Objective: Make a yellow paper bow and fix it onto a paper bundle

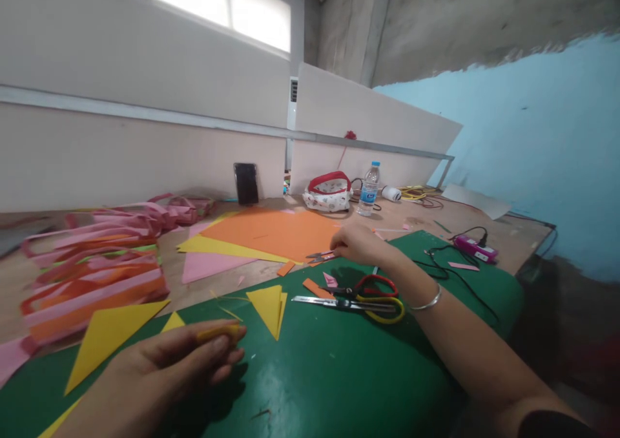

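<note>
Between the thumb and fingers of my left hand [194, 364] is a small folded piece of yellow paper [217, 331], above the green mat [310, 373]. My right hand [358, 244] reaches farther out and is closed on small scissors [322, 256], whose blades point left over the edge of the orange paper [281, 230]. Its fingers hide the handles. Larger scissors [380, 299] with red and yellow handles lie on the mat below my right wrist, beside a metal cutter blade [314, 302]. Folded yellow triangles [266, 305] rest between my hands.
Pink and orange paper strips [101, 263] are heaped at the left. A phone [247, 183], a white pouch [327, 196] and a water bottle [369, 190] stand along the back panel. A purple power strip [475, 249] with a black cable lies at the right.
</note>
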The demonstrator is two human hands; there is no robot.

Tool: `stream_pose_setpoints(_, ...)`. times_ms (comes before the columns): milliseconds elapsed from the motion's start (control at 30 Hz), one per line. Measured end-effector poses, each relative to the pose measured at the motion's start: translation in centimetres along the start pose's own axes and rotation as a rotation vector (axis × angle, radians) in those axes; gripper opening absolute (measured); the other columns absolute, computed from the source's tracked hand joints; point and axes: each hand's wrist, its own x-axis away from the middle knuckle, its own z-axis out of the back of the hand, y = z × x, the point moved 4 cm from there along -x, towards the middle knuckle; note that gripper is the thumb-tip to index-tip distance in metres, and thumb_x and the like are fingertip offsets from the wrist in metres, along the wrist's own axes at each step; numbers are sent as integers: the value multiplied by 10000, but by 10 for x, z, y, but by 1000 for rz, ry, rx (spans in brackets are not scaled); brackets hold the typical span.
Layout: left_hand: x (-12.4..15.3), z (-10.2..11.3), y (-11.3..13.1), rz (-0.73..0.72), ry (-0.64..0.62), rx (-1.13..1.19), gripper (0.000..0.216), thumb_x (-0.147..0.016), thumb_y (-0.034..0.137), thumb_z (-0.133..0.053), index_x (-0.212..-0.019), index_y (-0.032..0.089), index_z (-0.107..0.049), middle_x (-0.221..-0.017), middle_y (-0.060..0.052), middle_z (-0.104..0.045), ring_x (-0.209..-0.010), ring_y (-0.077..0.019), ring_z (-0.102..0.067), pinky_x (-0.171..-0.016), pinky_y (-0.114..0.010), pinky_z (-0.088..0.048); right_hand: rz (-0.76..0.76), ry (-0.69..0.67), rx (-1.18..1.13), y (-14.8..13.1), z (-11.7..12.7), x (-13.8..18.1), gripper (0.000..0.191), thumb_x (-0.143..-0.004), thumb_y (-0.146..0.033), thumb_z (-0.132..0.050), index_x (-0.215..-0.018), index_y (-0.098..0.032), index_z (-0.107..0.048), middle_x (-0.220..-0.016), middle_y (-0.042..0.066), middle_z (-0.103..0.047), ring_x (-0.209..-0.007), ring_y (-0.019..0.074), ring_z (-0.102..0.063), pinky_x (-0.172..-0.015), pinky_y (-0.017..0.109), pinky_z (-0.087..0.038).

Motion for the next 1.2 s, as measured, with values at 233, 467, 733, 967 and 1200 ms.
stream_pose_setpoints(233, 2, -2, 6, 56, -48, -19, 272, -497, 231, -863, -730, 206, -725, -667, -43, -764, -627, -174, -707, -600, -198, -574, -43, -72, 121, 25, -42, -19, 282, -916, -297, -548, -1163, -160, -557, -1189, 88, -567, -1016, 219, -584, -851, 428, -498)
stream_pose_setpoints(467, 16, -8, 17, 25, -80, -57, 273, -536, 307, -851, -764, 209, -735, -633, -34, -746, -604, -131, -665, -551, -162, -519, -103, -52, 65, 14, -45, -20, 273, -907, -300, -563, -1137, -152, -567, -1162, 87, -574, -987, 213, -590, -829, 412, -505)
stream_pose_setpoints(733, 20, -12, 16, 0, -99, -43, 324, -563, 405, -818, -794, 191, -738, -660, -51, -735, -574, -136, -630, -477, -185, -485, -28, -55, -415, -40, -19, 3, 441, -764, 31, -360, -1092, -136, -603, -969, 65, -657, -775, 131, -600, -618, 225, -470)
stream_pose_setpoints(967, 22, -8, 27, -155, -76, -208, 274, -594, 447, -778, -786, 254, -752, -707, -17, -764, -637, -139, -665, -532, -159, -489, -114, -355, -1334, -95, -22, 33, 590, -588, -12, -383, -1099, -134, -653, -649, -1, -553, -520, 75, -475, -433, 174, -289)
stream_pose_setpoints(1200, 26, -11, 32, -214, -59, -242, 240, -574, 429, -786, -753, 271, -761, -711, -17, -769, -689, -180, -676, -548, -186, -497, 86, -245, -1186, -102, -25, 36, 278, -803, -284, -597, -1035, -136, -634, -625, -47, -446, -529, 76, -389, -474, 190, -303)
